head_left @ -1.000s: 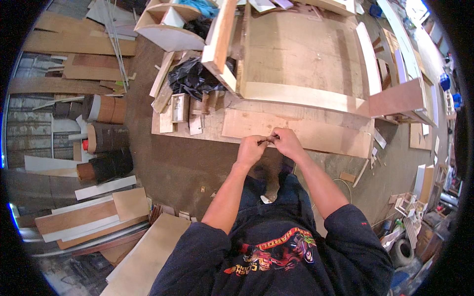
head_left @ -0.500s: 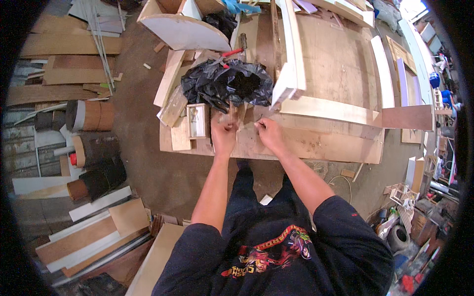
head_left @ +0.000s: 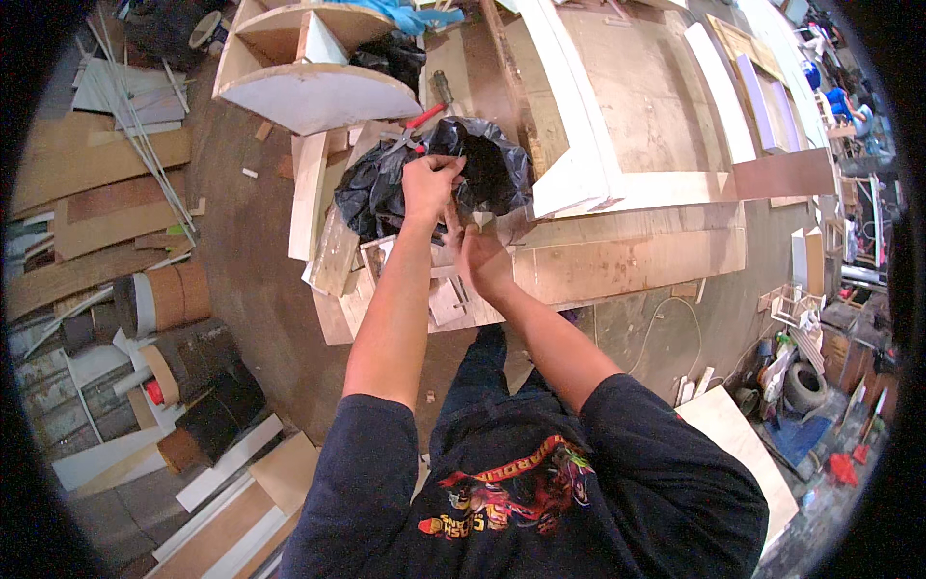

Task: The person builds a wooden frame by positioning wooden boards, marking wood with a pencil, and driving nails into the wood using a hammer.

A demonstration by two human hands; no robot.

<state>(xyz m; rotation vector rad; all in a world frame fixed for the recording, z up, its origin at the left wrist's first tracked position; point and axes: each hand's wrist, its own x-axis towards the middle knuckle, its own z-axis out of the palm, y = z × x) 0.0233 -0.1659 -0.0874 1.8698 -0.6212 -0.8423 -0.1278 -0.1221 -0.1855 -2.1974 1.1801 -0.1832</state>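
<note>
The black plastic bag (head_left: 371, 193) was crumpled and glossy, puckered into folds on its left, with its mouth gaping dark on the right. It sat toward the left end of the plywood worktop (head_left: 463, 315). My left hand (head_left: 432, 188) was over it, fingertips bunched toward the thumb; whether they gripped the plastic or some small thing, I couldn't tell. My right hand (head_left: 485, 261) was at the bag's near rim, fingers curled, and blur kept me from telling what, if anything, was in them.

A red-handled tool (head_left: 422, 118) lay at the bag's far side (its metal end pointing left). Wood offcuts (head_left: 333, 241) crowded the left end, and a curved shelf unit (head_left: 323, 92) stood beyond them. A wide plank (head_left: 627, 266) lay along the near right side. Large rolls (head_left: 164, 299) and stacked boards (head_left: 231, 511) filled my left, and a tyre (head_left: 803, 386) stood among clutter at the right.

The worktop's near edge ran just in front of my legs. Brown floor (head_left: 280, 280) stretched between its left end and the rolls. Close on my right, a white rail (head_left: 579, 116) bounded the bag's side.
</note>
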